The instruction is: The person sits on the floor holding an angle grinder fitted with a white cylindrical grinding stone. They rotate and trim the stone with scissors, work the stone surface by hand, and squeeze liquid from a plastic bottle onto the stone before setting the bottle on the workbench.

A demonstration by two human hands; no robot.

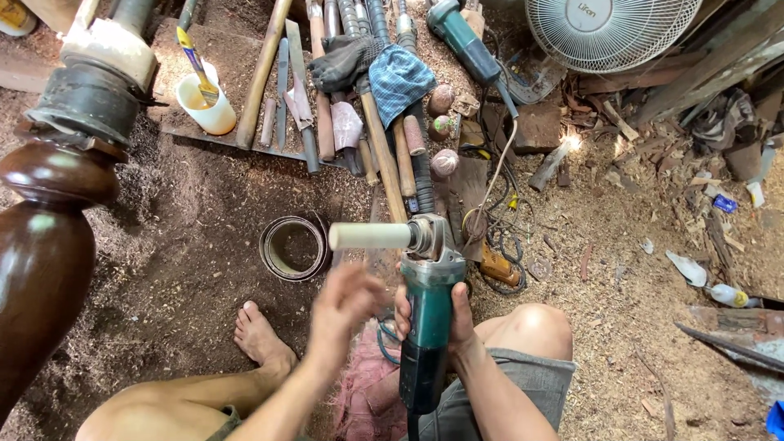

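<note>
Your right hand [445, 314] is wrapped around the teal body of an angle grinder [426, 322], fingers and thumb closed on it, holding the tool upright in front of your lap with its head pointing away from you. A pale cylindrical side handle [371, 236] sticks out to the left from the grinder's metal head. Your left hand [343, 306] hovers just left of the grinder body, below that handle; it is blurred, its fingers loosely spread and holding nothing, and you cannot tell whether it touches the tool.

Under your hands a pink rag [367, 392] lies between your knees. Your bare left foot [261, 336] rests on the sawdust-covered ground [188, 237]. Just beyond it, left of the side handle, sits a coiled roll of sanding strip [294, 247].

Farther out, a row of long-handled turning tools [327, 90] lies on the ground, with a dark work glove [343, 61] and a blue checked cloth [400, 82] on top of them. A second teal power tool [461, 37] lies beside the cloth. At upper left a white cup [208, 102] holds a brush [196, 61]. A dark turned wooden post [45, 245] fills the left edge, and a white fan [608, 28] stands at the top right.
</note>
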